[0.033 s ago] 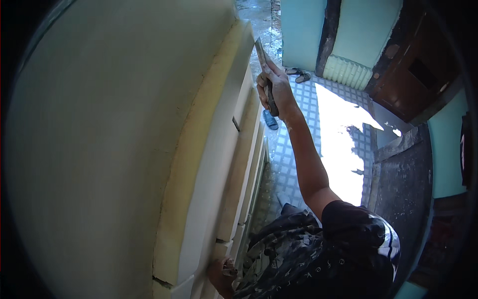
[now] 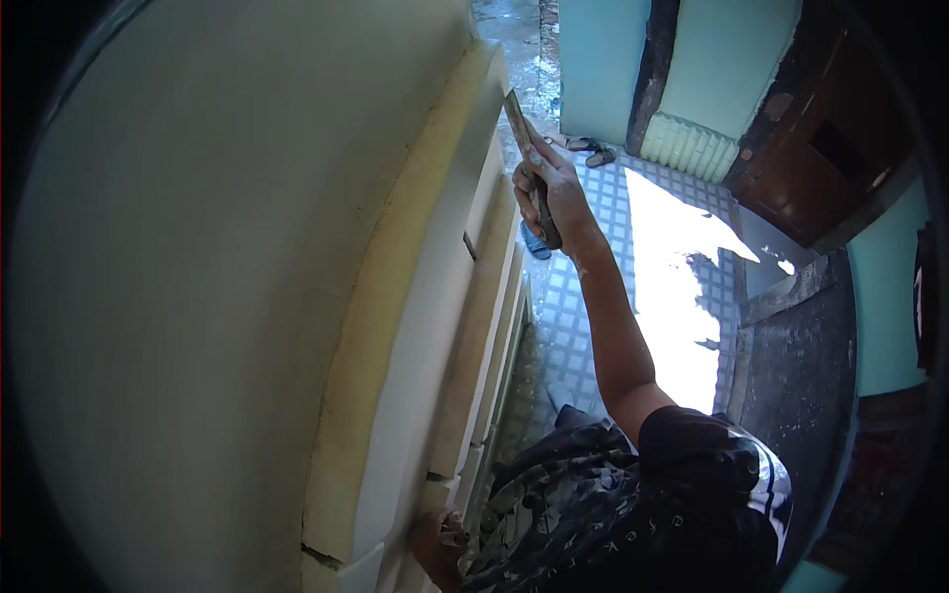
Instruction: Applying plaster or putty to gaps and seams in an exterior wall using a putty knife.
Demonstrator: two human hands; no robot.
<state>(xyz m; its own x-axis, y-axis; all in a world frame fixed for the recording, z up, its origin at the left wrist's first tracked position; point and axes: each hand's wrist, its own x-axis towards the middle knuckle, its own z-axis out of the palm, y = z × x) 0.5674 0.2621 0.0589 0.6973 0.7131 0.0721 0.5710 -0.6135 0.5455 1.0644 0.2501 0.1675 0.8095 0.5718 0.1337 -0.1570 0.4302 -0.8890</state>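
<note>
Left hand, dusty, at near end of long stepped cream-and-white ledge; cannot tell what its fingers do; right hand, white-smeared, right of ledge's far half, fingers clenched round dark handle of narrow flat-bladed trowel; trowel tip just beside ledge's far end; blue open-toed slipper right of ledge; dark footwear pair farther off.

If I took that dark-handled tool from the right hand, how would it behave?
The tool would probably feel stiff, since it looks straight. It seems fairly light, as only the right hand grips it. Pale smears on that hand hint it might be slippery.
</note>
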